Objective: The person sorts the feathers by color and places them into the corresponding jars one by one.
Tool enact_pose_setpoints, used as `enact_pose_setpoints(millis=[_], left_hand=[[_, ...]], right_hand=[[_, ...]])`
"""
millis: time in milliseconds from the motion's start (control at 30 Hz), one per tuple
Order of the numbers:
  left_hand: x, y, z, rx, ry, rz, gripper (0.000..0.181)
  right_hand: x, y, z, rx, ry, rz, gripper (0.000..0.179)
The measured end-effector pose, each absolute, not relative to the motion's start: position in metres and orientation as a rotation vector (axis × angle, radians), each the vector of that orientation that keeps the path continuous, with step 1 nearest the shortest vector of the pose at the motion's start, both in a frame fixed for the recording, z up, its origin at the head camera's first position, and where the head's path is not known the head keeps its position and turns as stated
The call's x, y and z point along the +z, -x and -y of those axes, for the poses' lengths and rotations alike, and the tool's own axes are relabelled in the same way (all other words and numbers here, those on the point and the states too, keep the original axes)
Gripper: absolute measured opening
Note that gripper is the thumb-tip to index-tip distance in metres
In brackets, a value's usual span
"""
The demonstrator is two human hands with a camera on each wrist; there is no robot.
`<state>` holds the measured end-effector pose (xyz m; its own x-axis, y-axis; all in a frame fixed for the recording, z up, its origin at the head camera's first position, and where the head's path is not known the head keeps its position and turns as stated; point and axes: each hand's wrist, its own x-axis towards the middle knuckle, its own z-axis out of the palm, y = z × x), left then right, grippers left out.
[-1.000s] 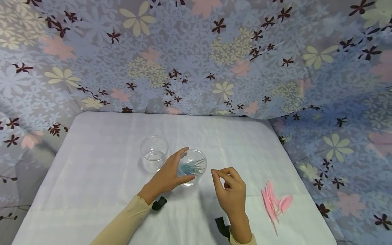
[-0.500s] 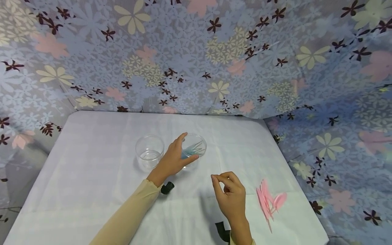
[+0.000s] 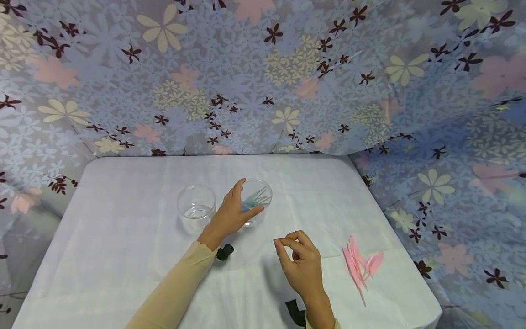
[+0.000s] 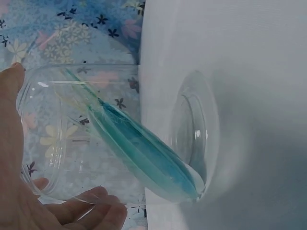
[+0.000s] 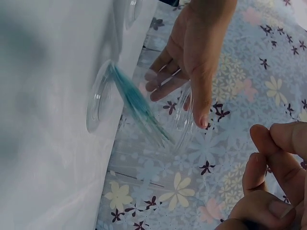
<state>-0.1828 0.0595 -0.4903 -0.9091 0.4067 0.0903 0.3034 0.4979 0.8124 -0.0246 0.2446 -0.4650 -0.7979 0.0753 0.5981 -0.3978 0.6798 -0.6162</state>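
A clear round glass jar (image 3: pixel 268 186) stands on the table, with several teal feathers (image 4: pixel 139 143) leaning inside it, their thin quills pointing up. My left hand (image 3: pixel 231 212) holds this jar from its left side, thumb at the near side and fingers on the far side, close to the rim. To the right and nearer to me, my right hand (image 3: pixel 302 262) is raised over the table. Its thumb and forefinger tips meet, the other fingers are curled, and nothing shows between them. The right wrist view shows the same jar beyond the curled fingers (image 5: pixel 288 165).
A second clear glass jar (image 3: pixel 196 192) stands just left of the left hand. Pink feathers (image 3: pixel 354 260) lie in a loose pile on the right part of the white-covered table (image 3: pixel 123 246). A flowered cloth (image 3: pixel 242 82) hangs behind the table and along its sides.
My left hand has moved away from me with the jar of teal feathers, then stays at that spot. The right hand keeps its pose. The head view has shifted slightly.
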Motion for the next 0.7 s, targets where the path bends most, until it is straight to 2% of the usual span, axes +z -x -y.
enact_pose_setpoints(millis=[333, 567, 700], left_hand=[[-0.489, 0.176, -0.057, 1.408, -0.614, -2.643, 0.107], [-0.456, 0.134, -0.045, 1.322, -0.709, -2.823, 0.115], [-0.435, 0.120, -0.022, 1.319, -0.776, -2.970, 0.103]], right_hand=[[-0.464, 0.024, -0.243, 1.006, -0.241, 2.303, 0.007], [-0.462, 0.024, -0.241, 1.041, -0.253, 2.295, 0.006], [-0.460, 0.026, -0.240, 1.075, -0.286, 2.257, 0.007]])
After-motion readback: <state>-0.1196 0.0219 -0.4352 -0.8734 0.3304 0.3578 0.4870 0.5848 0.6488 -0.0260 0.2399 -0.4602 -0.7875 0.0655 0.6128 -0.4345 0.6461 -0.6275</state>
